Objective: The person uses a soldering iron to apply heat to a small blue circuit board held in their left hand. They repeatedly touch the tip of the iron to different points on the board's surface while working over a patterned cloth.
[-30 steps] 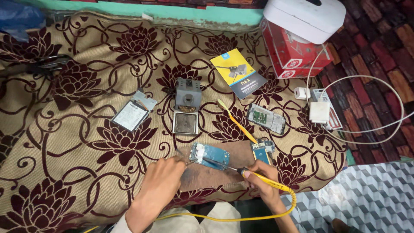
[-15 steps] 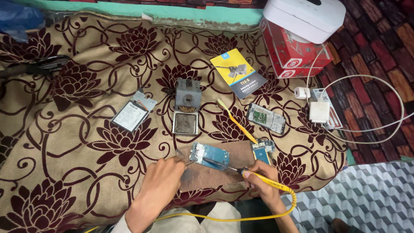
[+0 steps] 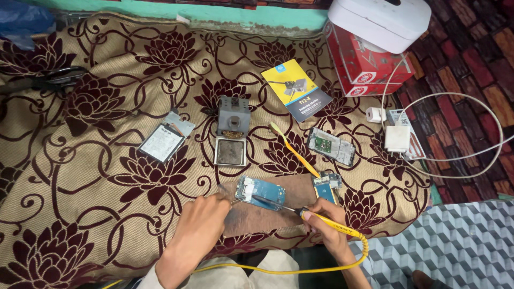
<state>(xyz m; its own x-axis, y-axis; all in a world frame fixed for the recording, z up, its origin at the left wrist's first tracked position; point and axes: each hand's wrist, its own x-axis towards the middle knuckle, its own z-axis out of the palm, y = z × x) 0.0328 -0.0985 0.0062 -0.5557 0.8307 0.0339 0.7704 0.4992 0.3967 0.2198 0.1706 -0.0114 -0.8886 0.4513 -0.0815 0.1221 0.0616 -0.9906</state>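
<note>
A blue circuit board [image 3: 261, 191] lies on a brown wooden block [image 3: 267, 214] near the front edge of the patterned cloth. My right hand [image 3: 324, 225] grips a yellow-handled soldering iron [image 3: 316, 215], and its dark tip rests on the board. My left hand [image 3: 201, 227] holds thin metal tweezers [image 3: 227, 194] at the board's left end. A second small blue board [image 3: 326, 187] lies just right of the block, close to my right hand.
A grey soldering-iron stand [image 3: 232, 131] with a sponge tray, a yellow tool [image 3: 294, 150], an opened phone [image 3: 332, 145], a phone battery [image 3: 165, 139] and a yellow-blue booklet [image 3: 297, 95] lie on the cloth [image 3: 107, 176]. A white charger [image 3: 397, 138], cables and a red box [image 3: 369, 64] are at right.
</note>
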